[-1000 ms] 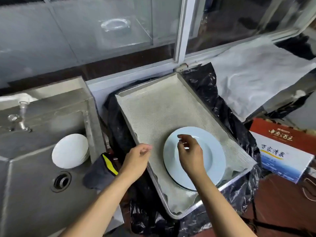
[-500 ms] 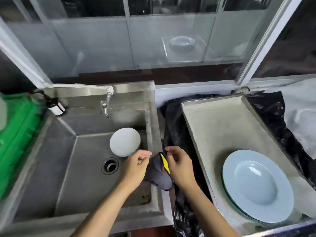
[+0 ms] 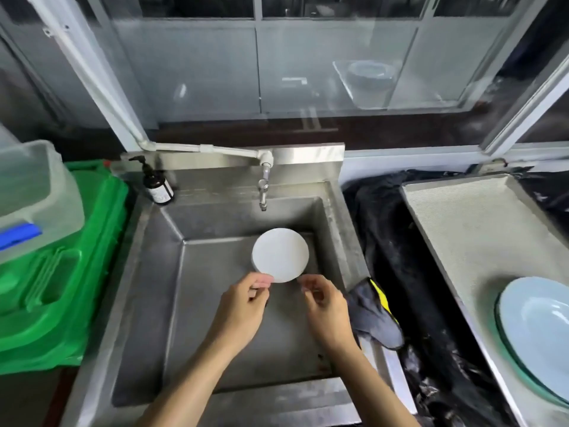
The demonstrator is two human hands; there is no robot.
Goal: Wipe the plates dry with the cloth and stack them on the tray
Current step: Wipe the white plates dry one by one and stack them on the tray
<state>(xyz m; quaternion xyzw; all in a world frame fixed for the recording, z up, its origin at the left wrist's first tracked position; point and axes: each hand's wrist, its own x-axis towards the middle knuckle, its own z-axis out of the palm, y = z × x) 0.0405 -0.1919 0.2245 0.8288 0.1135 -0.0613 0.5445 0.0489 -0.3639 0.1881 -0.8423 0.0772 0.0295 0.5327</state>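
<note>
Here both hands (image 3: 240,306) (image 3: 326,306) hover beside the sink's white plates (image 3: 280,254)

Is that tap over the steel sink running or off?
Off: no water falls from the metal tap into the steel sink.

Illumination is soft, even daylight entering through the window (image 3: 323,66) ahead; overall exposure is moderately bright. The glass carries pale reflections, including a faint mirrored tray shape at upper right. The steel sink (image 3: 197,303) shows dull sheen and no harsh glare. Shadows are weak and diffuse beneath both hands. Wide-angle distortion bends the window frames and edges outward. Fingertips appear slightly smeared by motion blur; the periphery is soft.
</note>
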